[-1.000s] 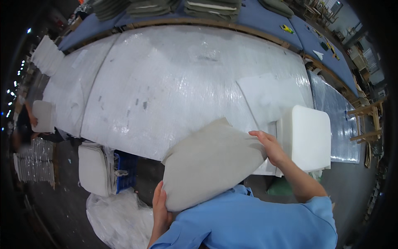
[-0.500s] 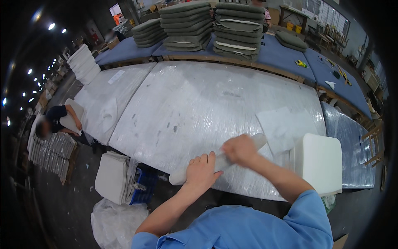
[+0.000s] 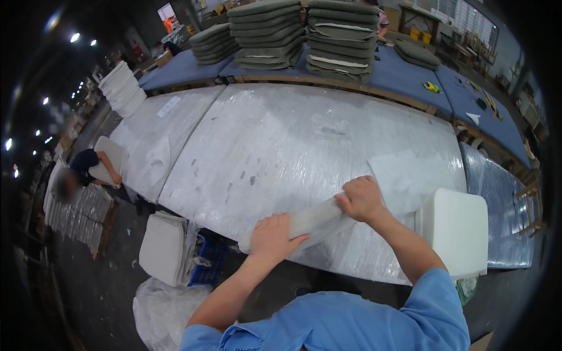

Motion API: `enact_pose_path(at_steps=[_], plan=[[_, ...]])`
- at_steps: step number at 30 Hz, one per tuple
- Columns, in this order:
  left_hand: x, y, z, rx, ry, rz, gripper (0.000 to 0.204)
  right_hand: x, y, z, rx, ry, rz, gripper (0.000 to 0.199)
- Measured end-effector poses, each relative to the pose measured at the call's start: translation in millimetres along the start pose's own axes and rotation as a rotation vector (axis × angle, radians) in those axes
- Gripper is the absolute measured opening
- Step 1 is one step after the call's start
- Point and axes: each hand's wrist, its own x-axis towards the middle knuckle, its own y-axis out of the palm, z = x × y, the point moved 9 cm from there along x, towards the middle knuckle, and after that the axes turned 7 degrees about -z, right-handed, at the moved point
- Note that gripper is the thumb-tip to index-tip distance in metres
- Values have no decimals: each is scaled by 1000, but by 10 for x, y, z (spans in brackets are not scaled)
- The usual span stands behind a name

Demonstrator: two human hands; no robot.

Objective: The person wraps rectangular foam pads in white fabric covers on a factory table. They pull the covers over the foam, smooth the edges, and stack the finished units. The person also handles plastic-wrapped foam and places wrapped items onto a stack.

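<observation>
A pale, padded cushion-like piece (image 3: 318,223) with a whitish, slightly see-through surface lies slantwise over the near edge of the plastic-wrapped table (image 3: 281,146). I see it narrow side up, so its full shape is hidden. My left hand (image 3: 272,237) grips its near left end, thumb along the side toward me. At the far right end my right hand (image 3: 361,199) is closed on it, knuckles up. A thin white sheet (image 3: 404,175) lies flat on the table beyond my right hand.
White pads are stacked close by my right arm (image 3: 459,228); more white pads (image 3: 161,248) stand beside a blue crate (image 3: 209,257) at lower left. Clear plastic bags (image 3: 167,310) lie below. Grey-green cushions (image 3: 266,35) are piled on the blue table behind. A co-worker (image 3: 88,167) bends at far left.
My right hand has moved outward to the right end of the piece, and my left hand slightly left toward its near end. The hands are farther apart, and the view has shifted slightly.
</observation>
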Motion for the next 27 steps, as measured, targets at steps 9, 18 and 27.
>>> enact_pose_path(at_steps=[9,18,27], plan=[[-1074,-167,526,-409,-566,-97,32,-794,-28,-627,338,837,411,37],[-2236,835,485,-1194,-1586,440,83,-1889,300,-666,493,1493,1226,97],[-2380,1747,954,-735,-1634,846,100,-2371,1273,-1054,172,1359,1576,99]])
